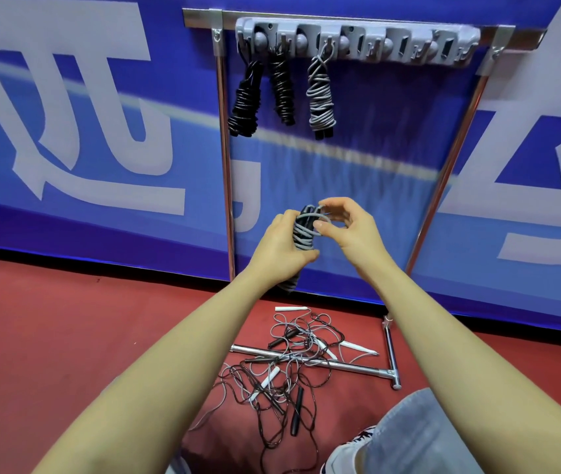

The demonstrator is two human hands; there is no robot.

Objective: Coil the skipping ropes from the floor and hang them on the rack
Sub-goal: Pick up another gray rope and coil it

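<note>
I see L hand (280, 246) wrapped round grey coil (303, 230), held up in front of blue banner (84, 131), below rack (357, 39). R hand (347, 222) pinches a loop at coil top w/ thumb + fingers. Rack holds 3 coils: 2 black (246, 100), 1 grey (320, 94). Tangle of ropes (285, 367) on red floor (66, 319), lying over rack's base bar (351, 366).
</note>
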